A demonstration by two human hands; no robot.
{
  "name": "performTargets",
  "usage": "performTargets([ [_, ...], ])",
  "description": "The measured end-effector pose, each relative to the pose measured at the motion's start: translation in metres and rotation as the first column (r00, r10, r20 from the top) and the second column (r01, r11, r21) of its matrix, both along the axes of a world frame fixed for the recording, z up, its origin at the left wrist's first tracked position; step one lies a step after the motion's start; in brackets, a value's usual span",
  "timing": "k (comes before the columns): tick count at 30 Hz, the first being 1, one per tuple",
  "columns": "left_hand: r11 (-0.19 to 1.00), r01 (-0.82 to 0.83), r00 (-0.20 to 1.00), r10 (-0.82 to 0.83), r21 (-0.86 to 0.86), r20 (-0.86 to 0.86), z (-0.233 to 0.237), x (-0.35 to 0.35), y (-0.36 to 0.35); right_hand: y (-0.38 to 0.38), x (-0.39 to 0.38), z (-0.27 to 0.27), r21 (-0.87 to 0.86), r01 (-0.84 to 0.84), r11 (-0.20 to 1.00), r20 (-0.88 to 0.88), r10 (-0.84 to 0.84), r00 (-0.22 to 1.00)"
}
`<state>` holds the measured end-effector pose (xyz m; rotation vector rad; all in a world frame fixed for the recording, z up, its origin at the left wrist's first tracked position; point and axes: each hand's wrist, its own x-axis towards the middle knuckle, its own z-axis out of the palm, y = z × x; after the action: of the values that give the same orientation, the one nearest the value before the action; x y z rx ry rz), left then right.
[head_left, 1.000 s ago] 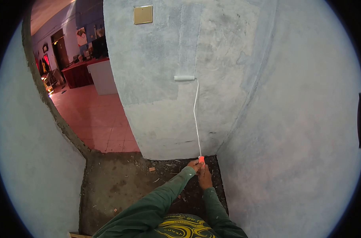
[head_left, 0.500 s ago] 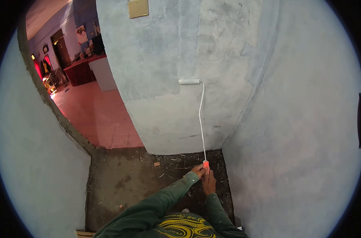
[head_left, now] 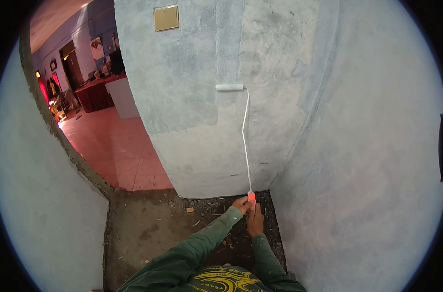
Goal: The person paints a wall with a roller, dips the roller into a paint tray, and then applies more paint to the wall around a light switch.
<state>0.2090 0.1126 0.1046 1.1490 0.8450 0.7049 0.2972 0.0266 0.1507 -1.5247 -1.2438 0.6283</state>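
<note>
A paint roller [head_left: 230, 87] with a white sleeve lies level against the pale blue-grey wall [head_left: 197, 155]. Its long thin white rod runs down to an orange-red handle [head_left: 251, 197]. My left hand [head_left: 242, 205] is closed round the handle from the left side. Just below and to the right, my right hand [head_left: 255, 222] is closed on the lower part of the same handle, which its fingers partly hide. Darker, damp-looking patches of wall show above and left of the roller.
A gold switch plate [head_left: 166, 18] is on the wall at upper left. Left of the wall, an opening shows a room with a red-covered table [head_left: 93, 94] and pinkish floor tiles [head_left: 115, 152]. Rough ground [head_left: 153, 228] with rubble lies below; side walls flank both sides.
The roller has moved up the wall, and both hands have risen slightly with the handle. The switch plate and floor edge sit lower in view.
</note>
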Motion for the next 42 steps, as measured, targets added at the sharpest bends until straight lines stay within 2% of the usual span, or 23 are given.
performTargets([
  [2, 0.998, 0.01, 1.0, -0.011, 0.058, 0.006, 0.001, 0.0, 0.006, 0.003, 0.0, 0.003, 0.036, 0.013, 0.999, 0.022, -0.014, 1.0],
  [8, 0.984, -0.073, 0.997, 0.065, 0.161, 0.052, 0.061, 0.006, 0.021, 0.03, 0.005, 0.037, 0.038, -0.018, 0.999, -0.025, 0.019, 1.0],
  [10, 0.978, -0.098, 0.993, 0.084, 0.184, 0.081, 0.096, 0.004, 0.027, 0.038, 0.001, 0.058, 0.155, -0.002, 0.988, 0.007, 0.001, 1.0],
  [12, 0.983, -0.059, 0.997, 0.068, 0.175, -0.048, 0.12, 0.0, 0.031, 0.046, 0.001, 0.071, 0.155, -0.012, 0.988, -0.047, 0.019, 0.999],
  [13, 0.982, -0.06, 0.996, 0.07, 0.176, -0.05, 0.121, 0.0, 0.029, 0.046, 0.0, 0.073, 0.15, -0.021, 0.988, -0.1, 0.037, 0.994],
  [15, 0.956, -0.145, 0.989, 0.14, 0.256, 0.039, 0.119, 0.002, 0.025, 0.041, 0.0, 0.069, 0.161, -0.031, 0.986, -0.095, 0.047, 0.994],
  [18, 0.943, -0.063, 0.998, 0.064, 0.327, 0.006, 0.066, -0.003, 0.014, 0.02, -0.004, 0.051, 0.142, -0.04, 0.989, -0.103, 0.055, 0.993],
  [20, 0.964, -0.031, 0.999, 0.019, 0.263, 0.048, 0.027, -0.007, -0.004, -0.002, -0.006, 0.027, 0.11, -0.041, 0.993, -0.115, 0.053, 0.992],
  [23, 0.965, -0.028, 0.999, 0.019, 0.259, 0.034, 0.008, -0.018, -0.04, -0.027, -0.008, -0.016, 0.022, -0.04, 0.999, -0.104, 0.042, 0.994],
  [25, 0.999, 0.01, 1.0, -0.01, 0.042, 0.016, -0.013, -0.025, -0.051, -0.038, -0.014, -0.034, -0.034, -0.044, 0.998, -0.126, 0.039, 0.991],
  [28, 0.999, -0.002, 1.0, 0.003, -0.036, 0.018, -0.047, -0.027, -0.051, -0.044, -0.016, -0.045, -0.14, -0.037, 0.989, -0.071, 0.027, 0.997],
  [35, 0.999, -0.007, 1.0, 0.007, -0.052, -0.004, -0.029, -0.033, -0.034, -0.026, -0.026, -0.038, -0.097, -0.033, 0.995, -0.047, 0.029, 0.998],
  [37, 0.997, -0.001, 0.999, 0.004, 0.074, -0.034, -0.024, -0.035, -0.026, -0.02, -0.027, -0.029, -0.091, -0.039, 0.995, -0.06, 0.034, 0.998],
  [38, 0.997, -0.002, 1.0, 0.005, 0.078, -0.03, -0.017, -0.035, -0.022, -0.016, -0.027, -0.025, -0.086, -0.04, 0.995, -0.056, 0.035, 0.998],
  [40, 0.999, -0.003, 0.999, 0.0, 0.052, 0.053, -0.002, -0.035, -0.012, -0.004, -0.028, -0.016, 0.018, -0.027, 0.999, -0.007, 0.027, 1.0],
  [42, 0.998, -0.02, 0.998, 0.016, 0.061, 0.062, 0.019, -0.034, 0.0, 0.009, -0.029, -0.002, 0.061, -0.027, 0.998, 0.002, 0.027, 1.0],
])
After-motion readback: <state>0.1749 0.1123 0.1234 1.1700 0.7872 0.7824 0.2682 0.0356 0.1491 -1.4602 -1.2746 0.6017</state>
